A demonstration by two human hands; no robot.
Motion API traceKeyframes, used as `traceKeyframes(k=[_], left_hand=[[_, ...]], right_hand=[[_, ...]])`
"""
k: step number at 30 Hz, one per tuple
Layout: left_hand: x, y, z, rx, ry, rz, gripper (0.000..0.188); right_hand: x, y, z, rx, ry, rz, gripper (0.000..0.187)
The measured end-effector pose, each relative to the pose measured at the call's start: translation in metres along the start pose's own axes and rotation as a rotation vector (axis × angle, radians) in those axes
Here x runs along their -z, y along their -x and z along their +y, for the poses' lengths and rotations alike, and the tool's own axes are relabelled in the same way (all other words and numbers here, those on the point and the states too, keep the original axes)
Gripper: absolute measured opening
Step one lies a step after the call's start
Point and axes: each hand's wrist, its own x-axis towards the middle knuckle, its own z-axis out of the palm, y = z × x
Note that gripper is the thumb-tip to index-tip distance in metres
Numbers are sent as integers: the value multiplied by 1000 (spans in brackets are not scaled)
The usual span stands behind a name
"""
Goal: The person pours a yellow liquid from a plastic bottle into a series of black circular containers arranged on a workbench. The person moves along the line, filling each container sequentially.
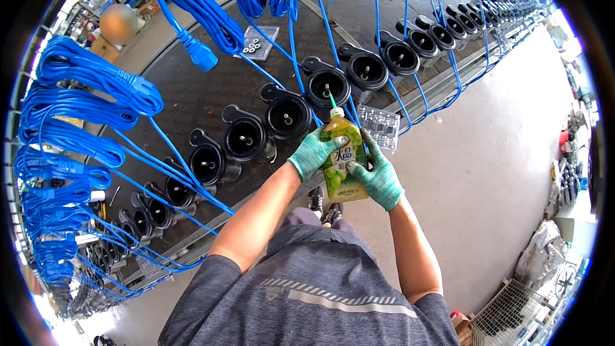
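Grey shirt [301,269] | my left fingers [335,145] and right fingers [371,143] wrapped snugly round bottle [344,170] | blue cords [297,67] strung between black cups [286,117]

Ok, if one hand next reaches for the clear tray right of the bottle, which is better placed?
Probably the right hand: it grips the right side of the bottle, nearest the clear tray. The left hand grips the opposite side, so it could perhaps steady the bottle alone.

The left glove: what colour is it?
The left glove is green; it shows in the head view.
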Motion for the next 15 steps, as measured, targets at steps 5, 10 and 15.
traceKeyframes(k=[5, 10, 15], left_hand=[[0, -3, -1, -49, 141, -14, 45], [4, -3, -1, -37, 163, -17, 48], [5, -10, -8, -46, 180, -10, 53]], right_hand=[[0, -7, -8, 22, 33, 17, 90], [-1, -8, -10, 13, 50, 23, 91], [3, -9, 5, 26, -14, 3, 94]])
